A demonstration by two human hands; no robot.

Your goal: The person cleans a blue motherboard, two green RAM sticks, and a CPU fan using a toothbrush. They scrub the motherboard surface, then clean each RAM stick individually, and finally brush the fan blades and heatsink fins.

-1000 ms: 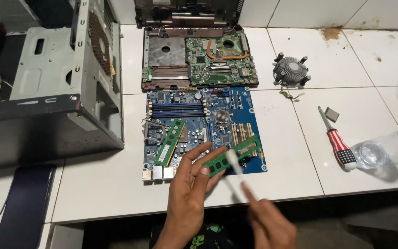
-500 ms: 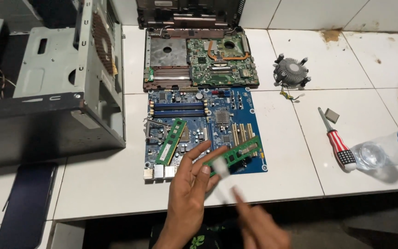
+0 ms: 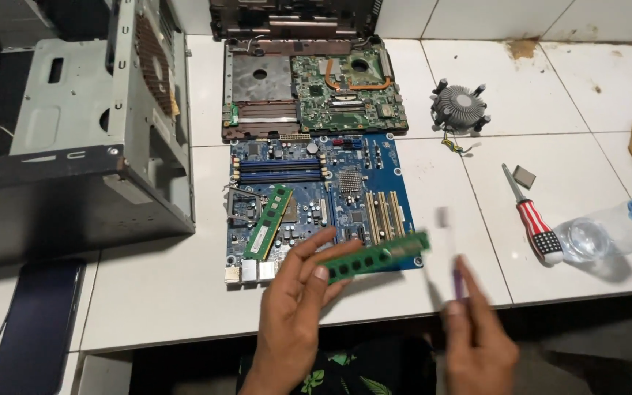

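My left hand grips one end of a green memory stick and holds it level over the front edge of a blue motherboard. To the right of the stick, my right hand holds a small brush with a purple handle and a pale head, blurred by motion. A second green memory stick lies loose on the blue motherboard.
A green laptop board lies behind the blue one. An open grey computer case stands at the left, a dark phone below it. A cooler fan, a red-striped screwdriver, a small chip and a plastic bottle lie at the right.
My right hand swung the brush off the memory stick and out to its right. My left hand kept holding the stick and shifted it slightly right.
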